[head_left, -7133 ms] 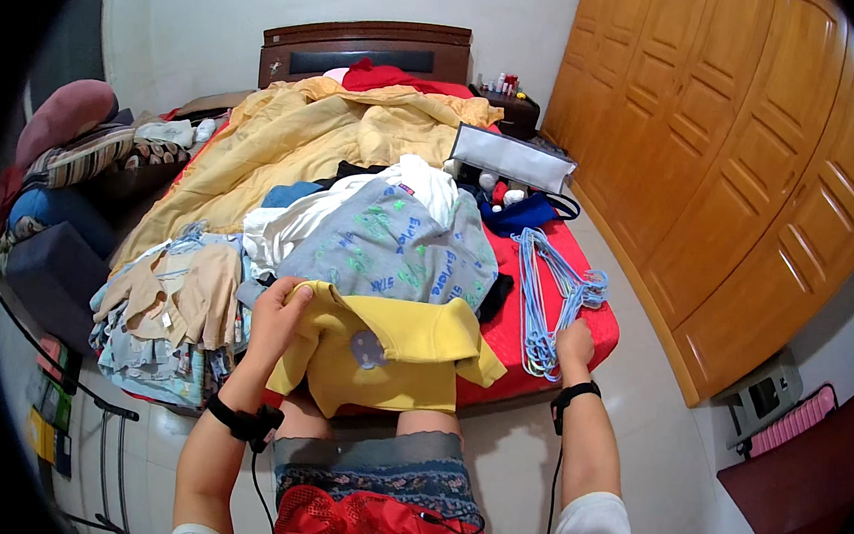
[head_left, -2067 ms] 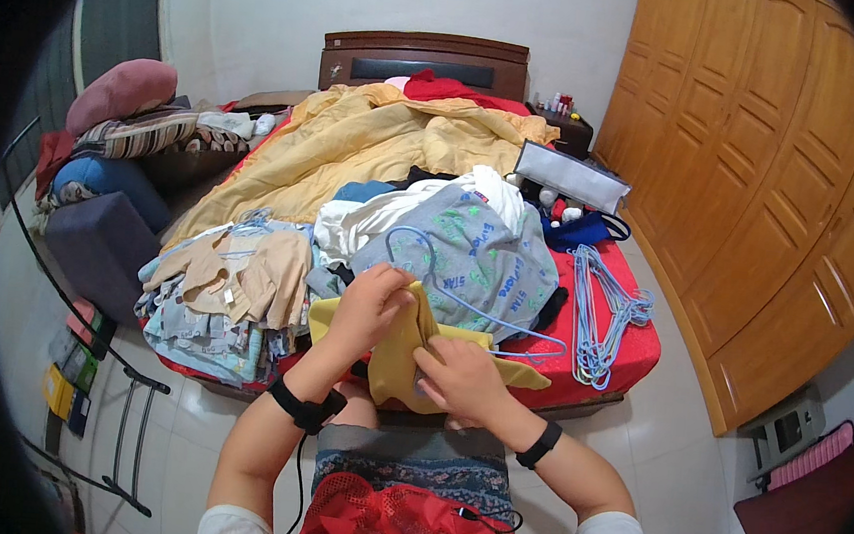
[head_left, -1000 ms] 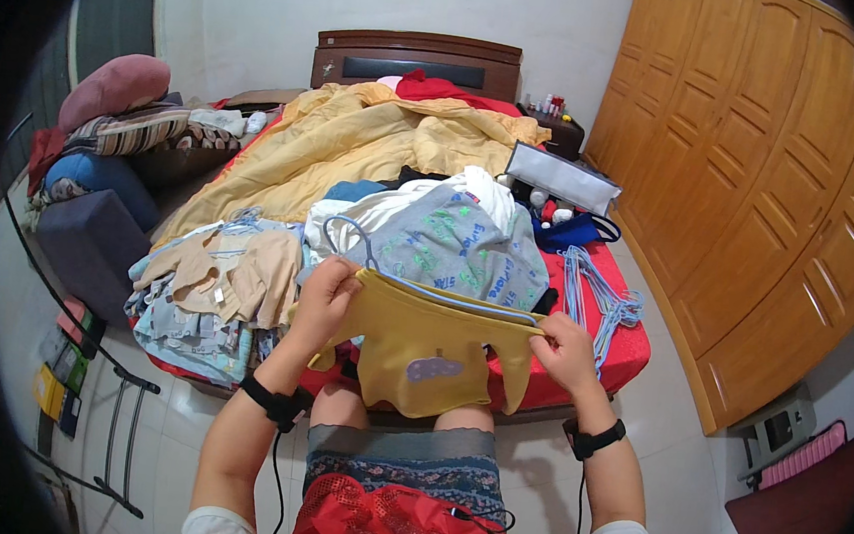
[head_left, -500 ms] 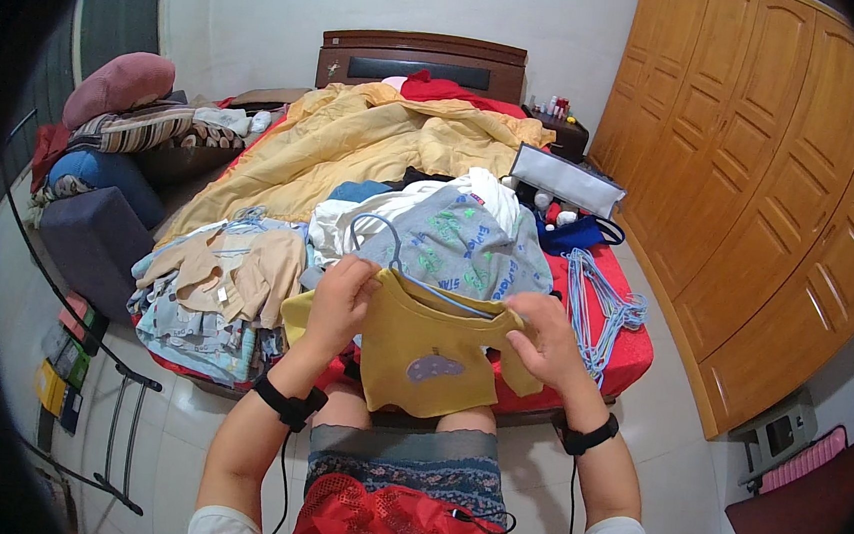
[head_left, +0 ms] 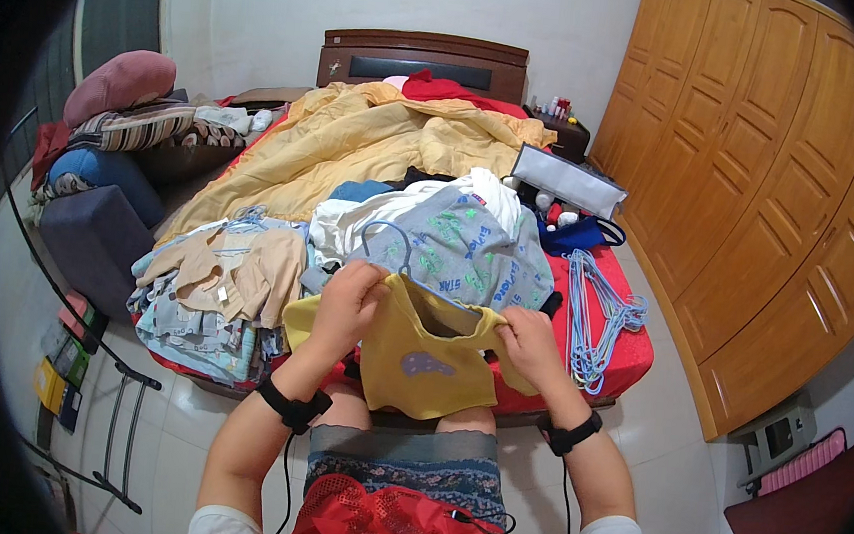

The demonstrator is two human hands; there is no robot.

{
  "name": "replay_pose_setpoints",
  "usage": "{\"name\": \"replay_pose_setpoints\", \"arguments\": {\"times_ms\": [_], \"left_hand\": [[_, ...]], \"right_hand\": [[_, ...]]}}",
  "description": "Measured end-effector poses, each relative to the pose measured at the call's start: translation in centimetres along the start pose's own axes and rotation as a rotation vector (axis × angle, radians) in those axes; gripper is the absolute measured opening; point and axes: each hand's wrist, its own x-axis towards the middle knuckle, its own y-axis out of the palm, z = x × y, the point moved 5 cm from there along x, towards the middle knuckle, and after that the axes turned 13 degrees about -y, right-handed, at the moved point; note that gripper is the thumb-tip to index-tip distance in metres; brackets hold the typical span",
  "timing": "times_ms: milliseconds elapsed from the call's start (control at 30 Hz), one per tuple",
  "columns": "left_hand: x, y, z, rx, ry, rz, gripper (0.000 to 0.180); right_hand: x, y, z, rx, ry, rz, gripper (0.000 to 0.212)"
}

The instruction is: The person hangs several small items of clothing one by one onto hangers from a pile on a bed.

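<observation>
Beside the right hand (head_left: 529, 341), a narrow strip of red sheet (head_left: 630, 361) leaves room before the blue hangers (head_left: 588, 368) bar the way. Ahead, the grey garment (head_left: 459, 244) blocks a low reach, not a higher one; leftward of the left hand (head_left: 352, 306), a clothes pile (head_left: 215, 285) obstructs.

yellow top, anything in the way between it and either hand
Nothing visible: the left hand and right hand both grip the yellow top at its shoulders. A blue hanger's hook shows above the neckline, blocking neither hand.
</observation>
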Motion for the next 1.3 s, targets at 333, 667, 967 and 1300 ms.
{"name": "replay_pose_setpoints", "arguments": {"times_ms": [333,667,967,1300], "left_hand": [[-0.5,-1.3,0.1,0.032,-0.05,0.047,0.015],[-1.6,-5.8,3.3,-0.146,-0.217,0.021,0.014],[-3.6,-13.2,6.1,-0.443,-0.484,-0.044,0.013],[-9.1,-21.0,10.4,-0.539,-0.56,-0.147,0.02]], "right_hand": [[0.1,0.0,-1.6,0.043,0.197,-0.277,0.011],[1.5,-4.3,-0.8,0.127,0.244,-0.322,0.011],[5.4,-5.1,2.0,0.087,0.084,-0.152,0.02],[5.6,3.5,1.8,0.895,0.239,-0.007,0.021]]}}
